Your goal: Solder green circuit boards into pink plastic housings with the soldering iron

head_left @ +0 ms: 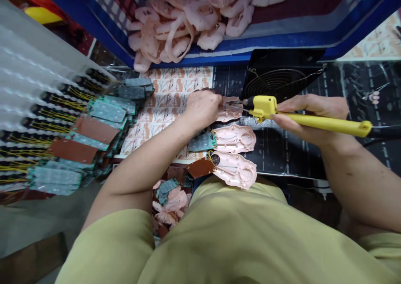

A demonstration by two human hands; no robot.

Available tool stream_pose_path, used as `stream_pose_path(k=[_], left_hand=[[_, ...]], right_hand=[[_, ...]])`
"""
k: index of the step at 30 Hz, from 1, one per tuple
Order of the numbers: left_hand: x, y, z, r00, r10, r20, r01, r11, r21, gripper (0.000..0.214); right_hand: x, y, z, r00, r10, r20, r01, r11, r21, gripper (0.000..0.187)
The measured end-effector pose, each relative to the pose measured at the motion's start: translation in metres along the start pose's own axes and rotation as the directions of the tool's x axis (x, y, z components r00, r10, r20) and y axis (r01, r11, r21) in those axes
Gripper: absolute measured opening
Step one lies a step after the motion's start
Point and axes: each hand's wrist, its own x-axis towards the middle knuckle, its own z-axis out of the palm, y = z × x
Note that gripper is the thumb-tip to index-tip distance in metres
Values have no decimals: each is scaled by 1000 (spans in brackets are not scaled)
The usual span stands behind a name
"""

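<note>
My right hand (308, 119) is closed round a yellow soldering iron (316, 122) whose tip points left at a pink plastic shell (230, 112). My left hand (202, 107) is closed, its fingers pressing on that shell's left end and pinching something I cannot make out. Two more pink shells (234, 138) lie nearer me; the nearest pink shell (234, 170) has wires to a brown circuit board (200, 167), and the middle one joins a green keypad board (202, 142).
Stacks of green and brown circuit boards (94, 133) with yellow wires fill the left side. A heap of pink shells (194, 16) lies on the striped cloth at the back. A black fan (278, 81) sits behind the work spot. More parts (171, 200) lie by my lap.
</note>
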Motion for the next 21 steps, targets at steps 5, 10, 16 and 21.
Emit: stream_pose_path(k=[5,10,16,21], left_hand=[[0,-1,0,1000,6,1,-6,1000,1,32],[0,1,-2,1000,-6,23,5,1000,17,34],[1,1,-3,999,-22,25,22,1000,-20,30],[0,0,-3,1000,-4,-7,3,998,-58,27]], right_hand=[[0,2,4,999,-29,17,28,999,30,17],[10,0,4,996,-55,67,51,997,61,14],[7,-3,-5,997,-70,35,70,998,12,15],[-14,-12,-17,999,-6,-37,4,997,-72,23]])
